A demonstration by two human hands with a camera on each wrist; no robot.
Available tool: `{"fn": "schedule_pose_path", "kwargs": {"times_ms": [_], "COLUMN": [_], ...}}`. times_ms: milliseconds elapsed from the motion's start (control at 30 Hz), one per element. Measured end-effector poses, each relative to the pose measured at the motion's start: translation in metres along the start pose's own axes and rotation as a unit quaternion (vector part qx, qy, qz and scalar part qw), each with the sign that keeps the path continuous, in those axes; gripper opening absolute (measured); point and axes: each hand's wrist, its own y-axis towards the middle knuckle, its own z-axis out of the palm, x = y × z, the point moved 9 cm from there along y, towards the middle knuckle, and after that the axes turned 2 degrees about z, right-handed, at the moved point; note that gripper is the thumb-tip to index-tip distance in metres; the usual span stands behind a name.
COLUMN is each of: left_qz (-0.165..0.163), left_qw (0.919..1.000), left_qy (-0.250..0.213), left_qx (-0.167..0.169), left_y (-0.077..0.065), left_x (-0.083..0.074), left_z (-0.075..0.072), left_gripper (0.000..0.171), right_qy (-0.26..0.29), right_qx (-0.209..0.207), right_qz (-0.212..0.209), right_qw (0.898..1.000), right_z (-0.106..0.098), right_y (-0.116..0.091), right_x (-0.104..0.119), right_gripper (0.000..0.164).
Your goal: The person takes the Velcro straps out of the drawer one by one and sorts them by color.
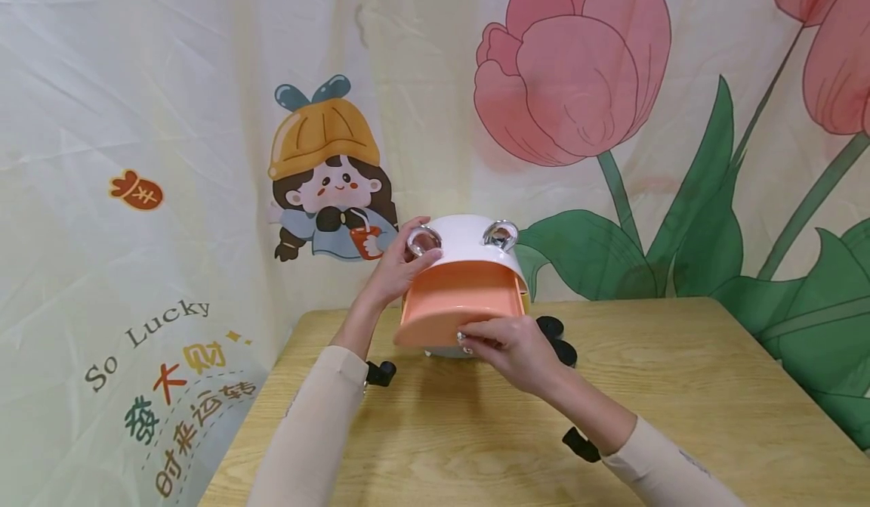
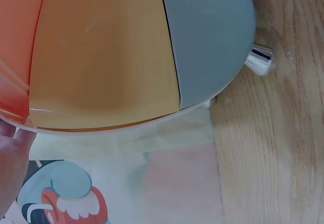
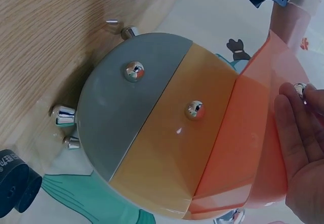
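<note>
A round drawer box with a white shell [image 1: 462, 236] stands on the table, with silver rings like ears on top and silver feet below. Its top orange drawer [image 1: 445, 328] is pulled partway out; the inside that shows holds nothing visible. My right hand [image 1: 515, 352] pinches that drawer's silver knob [image 3: 300, 89] between thumb and fingers. With thumb in front and fingers behind, my left hand [image 1: 399, 264] grips the shell's upper left beside a silver ring [image 1: 424, 241]. Beneath, the yellow drawer [image 3: 174, 128] and the grey-blue drawer [image 3: 134, 102] are closed.
Two black cylinders [image 3: 12, 181] stand on the wooden table [image 1: 435, 446] at the box's right. A printed cloth [image 1: 421, 114] with tulips and a cartoon figure hangs behind the table. Small black devices [image 1: 381, 373] are worn at both wrists.
</note>
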Motion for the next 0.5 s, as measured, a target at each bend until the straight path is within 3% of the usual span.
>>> {"fn": "schedule_pose_path", "kwargs": {"times_ms": [267, 500], "left_qz": [-0.018, -0.031], "left_qw": [0.9998, 0.9994], "left_qy": [-0.009, -0.008], "left_qx": [0.003, 0.010], "left_y": [-0.001, -0.002], "left_x": [0.005, -0.002], "left_z": [0.000, 0.001], "left_gripper": [0.072, 0.071], "right_qy": [0.007, 0.019], "right_qx": [-0.014, -0.017], "right_qz": [-0.004, 0.025], "right_qw": [1.000, 0.999], "right_z": [0.001, 0.003], "right_y": [0.006, 0.011], "right_x": [-0.008, -0.023], "right_gripper": [0.021, 0.021]}}
